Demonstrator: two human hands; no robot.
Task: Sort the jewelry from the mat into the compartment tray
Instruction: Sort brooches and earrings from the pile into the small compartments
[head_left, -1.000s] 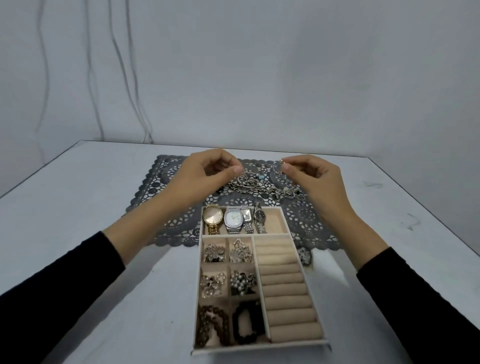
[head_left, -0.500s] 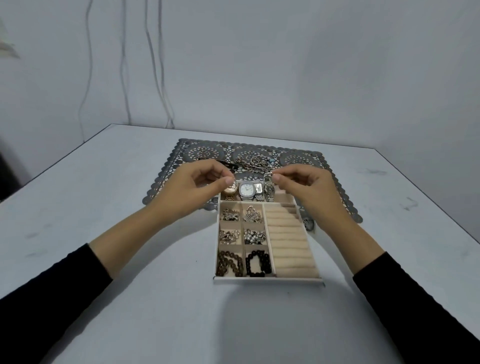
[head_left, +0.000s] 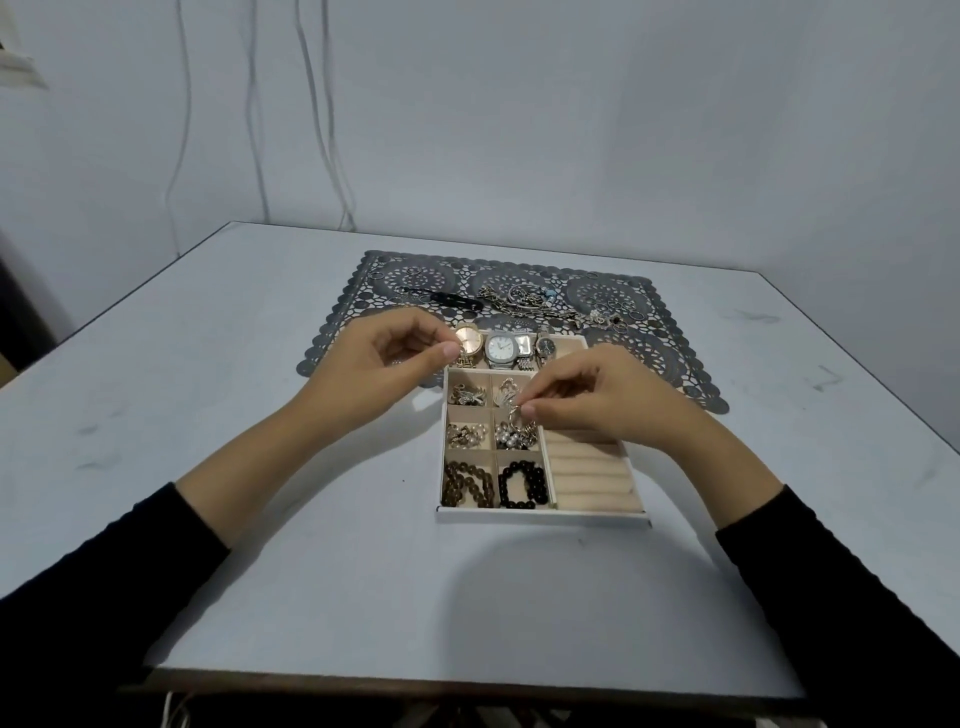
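Note:
A beige compartment tray (head_left: 543, 516) lies on the table, its far end over a grey lace mat (head_left: 670, 364). Its back row holds watches (head_left: 502, 349); small compartments hold silver pieces and dark bead bracelets (head_left: 522, 484). My right hand (head_left: 597, 400) pinches a small silver piece (head_left: 514, 414) above the middle small compartments. My left hand (head_left: 395, 364) hovers at the tray's back left corner, thumb and fingers curled together; whether it holds anything is too small to see. Tangled chains (head_left: 519, 300), loose rings (head_left: 615, 312) and a black clip (head_left: 441, 297) remain on the mat.
The grey table (head_left: 260, 467) has its front edge close to me and its right edge by the wall. Cables hang down the wall behind. Padded ring rolls (head_left: 592, 473) fill the tray's right side.
Both hands came back from the chains on the mat toward me. My right hand has carried a small silver piece over the tray's small compartments. The view pulled back and up.

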